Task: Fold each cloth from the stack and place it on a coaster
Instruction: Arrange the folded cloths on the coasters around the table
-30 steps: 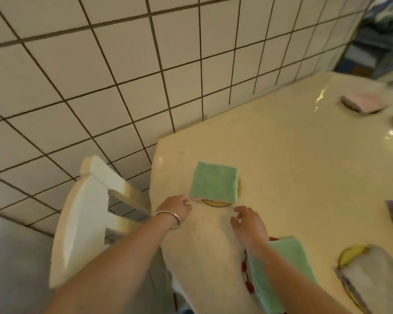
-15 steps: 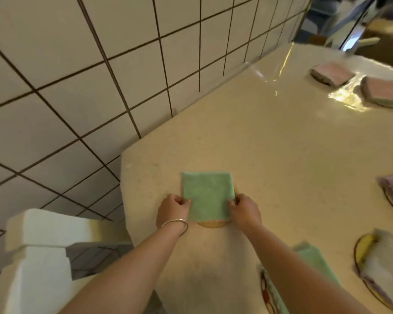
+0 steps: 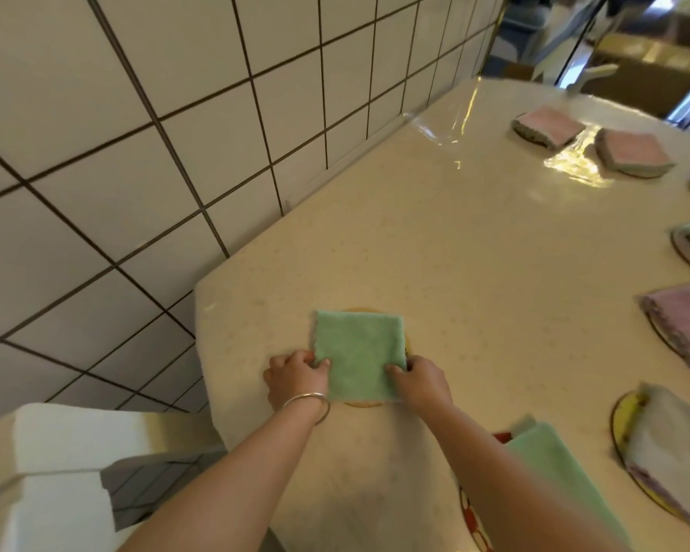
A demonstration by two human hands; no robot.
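Observation:
A folded green cloth [image 3: 358, 352] lies square on a round yellow coaster [image 3: 362, 404], which shows only as thin arcs at the cloth's near and far edges. My left hand [image 3: 293, 378] pinches the cloth's near left edge, thumb on top. My right hand [image 3: 422, 379] pinches its near right edge the same way. Both hands rest on the cream table [image 3: 475, 253] near its left corner.
Another green cloth [image 3: 566, 476] lies on a red-patterned coaster by my right forearm. Folded pink cloths [image 3: 548, 127] [image 3: 634, 153] sit on coasters far right; several more covered coasters line the right edge. A tiled wall [image 3: 176, 133] runs along the left, with a white chair back [image 3: 56, 464] below.
My hands went from the table in front of the cloth to gripping its near side edges. The cloth now sits squarer over the coaster. The camera has shifted too.

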